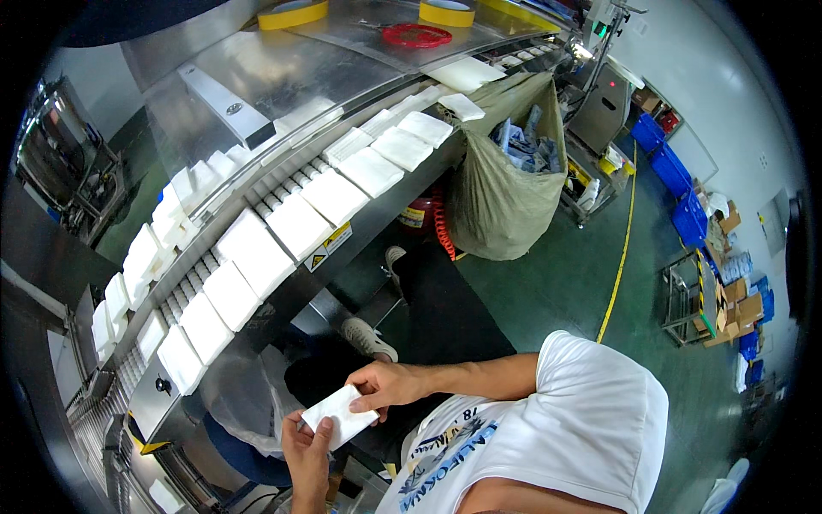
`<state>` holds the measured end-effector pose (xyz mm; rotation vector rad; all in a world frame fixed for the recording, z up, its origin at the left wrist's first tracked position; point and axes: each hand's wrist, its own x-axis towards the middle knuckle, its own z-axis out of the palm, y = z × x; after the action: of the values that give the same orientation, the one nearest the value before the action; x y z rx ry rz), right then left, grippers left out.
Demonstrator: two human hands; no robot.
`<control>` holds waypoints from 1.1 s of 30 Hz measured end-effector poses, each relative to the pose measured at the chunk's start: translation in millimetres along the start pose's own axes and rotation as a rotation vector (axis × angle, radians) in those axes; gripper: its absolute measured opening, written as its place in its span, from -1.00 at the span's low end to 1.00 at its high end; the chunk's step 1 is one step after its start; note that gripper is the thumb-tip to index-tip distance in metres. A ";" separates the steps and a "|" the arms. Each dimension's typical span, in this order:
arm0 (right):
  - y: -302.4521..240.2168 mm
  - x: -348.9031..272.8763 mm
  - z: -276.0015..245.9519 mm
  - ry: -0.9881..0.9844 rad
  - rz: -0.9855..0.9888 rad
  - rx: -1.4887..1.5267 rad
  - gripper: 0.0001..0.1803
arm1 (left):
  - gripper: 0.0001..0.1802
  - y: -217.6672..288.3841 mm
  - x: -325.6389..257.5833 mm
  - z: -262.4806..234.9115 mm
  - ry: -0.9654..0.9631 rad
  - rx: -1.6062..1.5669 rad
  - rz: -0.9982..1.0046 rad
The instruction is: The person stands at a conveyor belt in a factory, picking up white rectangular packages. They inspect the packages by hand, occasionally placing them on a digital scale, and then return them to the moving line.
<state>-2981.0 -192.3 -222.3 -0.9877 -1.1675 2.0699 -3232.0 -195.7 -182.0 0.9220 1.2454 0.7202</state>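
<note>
A small flat white pad [341,415], seemingly folded soft sheets, is held between my two hands, away from the conveyor and above my lap. My left hand [306,444] grips its lower left end, the thumb lying on top. At its upper right end my right hand [383,390] pinches it, fingers curled around the edge. Similar white pads [301,224] lie in a curved row along the near side of the roller conveyor [271,199]. Another row of white pads [144,257] stands tilted along the conveyor's far side.
Beyond the conveyor is a steel tabletop with yellow tape rolls [293,14] and a red ring-shaped thing [416,35]. A large olive sack [505,201] holding bluish wrappers hangs at the conveyor's right. Blue crates [670,170] and a metal cart [690,295] stand along the right wall.
</note>
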 end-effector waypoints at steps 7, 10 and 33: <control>0.9 -0.1 -1.0 -0.012 -0.009 0.001 -0.58 | -0.69 -4.5 1.7 -4.0 0.040 -0.008 -0.038; 1.4 0.0 -1.1 -0.014 -0.009 0.003 -0.58 | -0.72 -3.0 1.4 -2.4 0.040 -0.013 -0.022; -3.1 -2.5 2.5 0.010 0.004 0.082 -0.60 | -0.67 7.4 -2.0 0.2 0.044 0.053 -0.014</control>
<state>-2981.3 -194.0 -217.9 -0.9611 -1.0683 2.0962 -3231.9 -194.0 -174.6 0.9440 1.3140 0.7025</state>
